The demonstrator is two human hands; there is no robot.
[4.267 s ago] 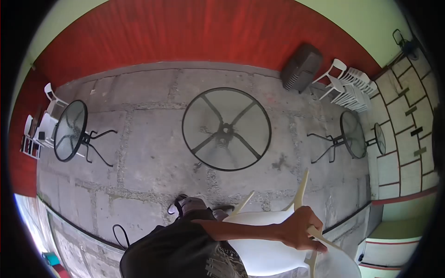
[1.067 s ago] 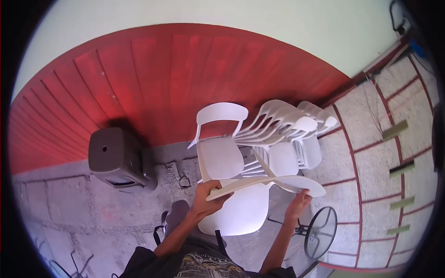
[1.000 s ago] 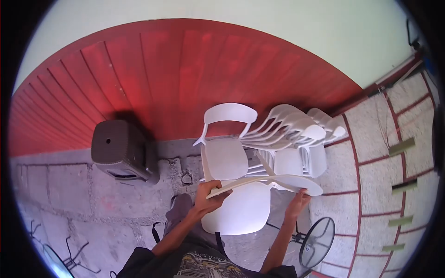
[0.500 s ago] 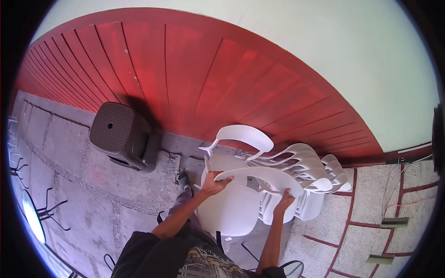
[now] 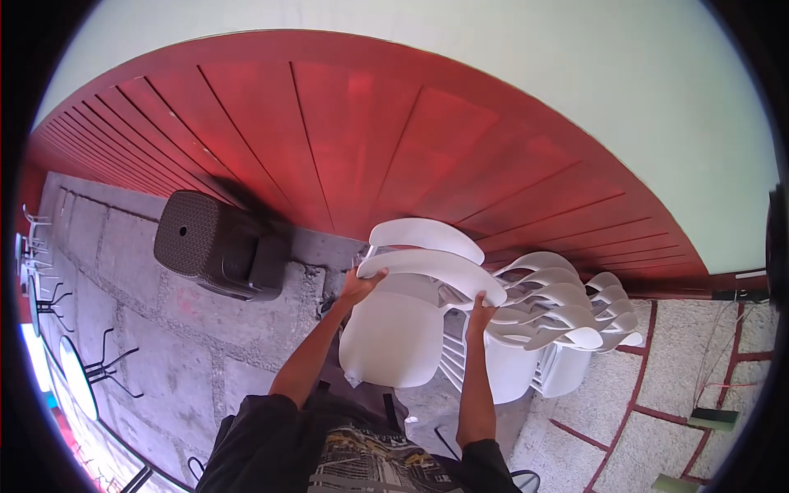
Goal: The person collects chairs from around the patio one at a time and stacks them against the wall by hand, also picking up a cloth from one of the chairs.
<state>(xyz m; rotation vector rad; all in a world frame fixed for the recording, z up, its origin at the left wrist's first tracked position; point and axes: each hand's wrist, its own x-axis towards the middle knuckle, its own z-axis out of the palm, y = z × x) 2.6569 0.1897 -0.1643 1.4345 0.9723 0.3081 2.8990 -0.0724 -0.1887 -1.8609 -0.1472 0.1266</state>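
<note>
A white plastic chair (image 5: 393, 349) is held by its curved backrest in front of me, its seat turned toward me. My left hand (image 5: 360, 287) grips the left end of the backrest, and my right hand (image 5: 480, 312) is closed on the right end. Just behind it stands another white chair, its backrest (image 5: 427, 233) near the red wall; the held chair hides most of this second one. I cannot tell whether the held chair's legs touch anything. To the right of my right hand is a stack of white chairs (image 5: 546, 316).
A second stack of white chairs (image 5: 615, 308) stands farther right, by the rough block surface (image 5: 592, 403). Dark brown woven-pattern stools (image 5: 187, 234) sit left against the red panelled wall (image 5: 353, 140). Round tables (image 5: 78, 378) with black legs are at far left.
The held chair has moved away from me and left, its backrest now close to the chair behind. Both my hands moved with it, still gripping the backrest. My view has shifted slightly.
</note>
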